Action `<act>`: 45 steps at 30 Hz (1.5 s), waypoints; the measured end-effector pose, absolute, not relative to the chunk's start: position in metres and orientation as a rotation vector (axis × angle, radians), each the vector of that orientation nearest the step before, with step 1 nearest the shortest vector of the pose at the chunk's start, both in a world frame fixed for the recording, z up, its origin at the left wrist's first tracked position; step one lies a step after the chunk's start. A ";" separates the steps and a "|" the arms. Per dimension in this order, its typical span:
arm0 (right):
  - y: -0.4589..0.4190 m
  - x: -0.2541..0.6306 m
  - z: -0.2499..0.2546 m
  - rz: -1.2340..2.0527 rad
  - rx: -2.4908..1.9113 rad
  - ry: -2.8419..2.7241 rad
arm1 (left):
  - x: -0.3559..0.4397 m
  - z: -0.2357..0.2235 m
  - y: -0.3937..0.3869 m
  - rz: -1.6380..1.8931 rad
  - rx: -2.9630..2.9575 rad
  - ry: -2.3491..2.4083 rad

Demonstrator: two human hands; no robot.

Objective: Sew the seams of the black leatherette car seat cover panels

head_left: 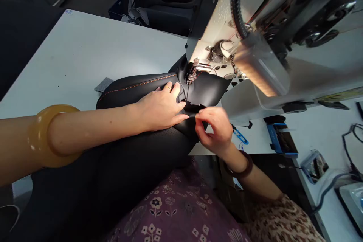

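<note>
A black leather cover (136, 87) with orange stitching lies on the white table (85, 53) and runs under the presser foot (190, 76) of a white sewing machine (255, 56). My left hand (161, 107) presses flat on the leather just left of the foot, fingers stretched out, a ring on one finger. My right hand (214, 128) pinches the leather's folded edge right in front of the needle. An amber bangle (52, 136) sits on my left forearm, a dark bracelet (241, 166) on my right wrist.
A small grey patch (103, 84) lies on the table left of the leather. Blue clips (240, 135) and a blue-edged tool (280, 140) sit right of my right hand. Cables and a plastic box (314, 164) lie at far right. A dark bin (127, 7) stands behind the table.
</note>
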State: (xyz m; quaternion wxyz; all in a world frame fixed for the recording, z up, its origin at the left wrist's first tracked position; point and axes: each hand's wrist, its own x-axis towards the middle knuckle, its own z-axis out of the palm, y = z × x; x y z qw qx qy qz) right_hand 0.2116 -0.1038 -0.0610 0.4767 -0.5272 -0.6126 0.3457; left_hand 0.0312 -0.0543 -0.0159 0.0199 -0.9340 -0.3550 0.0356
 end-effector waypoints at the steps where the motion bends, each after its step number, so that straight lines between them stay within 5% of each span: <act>1: -0.097 0.217 -0.062 0.689 -1.286 -1.649 | 0.032 -0.017 -0.055 0.107 -2.906 -1.106; 14: -0.033 0.242 -0.085 0.018 -1.166 -2.180 | 0.031 -0.017 -0.031 0.013 -2.966 -1.007; 37: 0.001 0.239 -0.076 0.374 -1.203 -2.028 | 0.023 -0.014 0.025 -0.011 -2.982 -0.773; 45: 0.009 0.237 -0.081 0.218 -1.228 -2.072 | 0.021 -0.015 0.023 -0.004 -2.964 -0.873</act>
